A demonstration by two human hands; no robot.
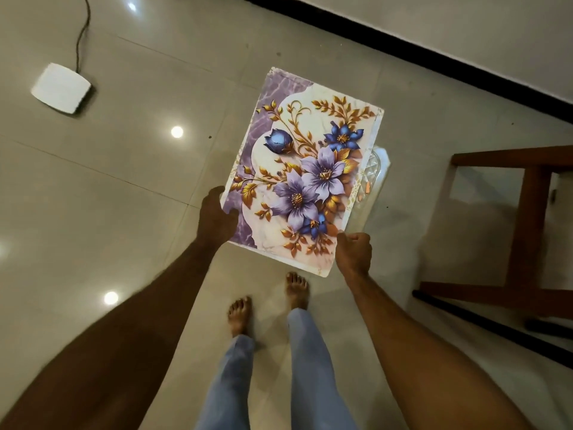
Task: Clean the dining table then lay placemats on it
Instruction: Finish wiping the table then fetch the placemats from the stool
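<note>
A floral placemat (pixel 305 169), white and purple with blue and violet flowers and gold leaves, is held flat above the tiled floor. More edges show under its right side, so it may be a stack. My left hand (pixel 217 217) grips its near left edge, thumb on top. At the near right corner my right hand (pixel 353 251) pinches the mat. A clear glass-like object (pixel 372 181) sticks out from beneath the mat's right edge; most of it is hidden. The dining table top is not in view.
A brown wooden furniture frame (pixel 524 225) stands at the right. A white box with a dark cable (pixel 60 88) lies on the floor at the upper left. A black skirting strip (pixel 403 48) runs along the wall. My bare feet (pixel 269 302) stand on glossy tiles.
</note>
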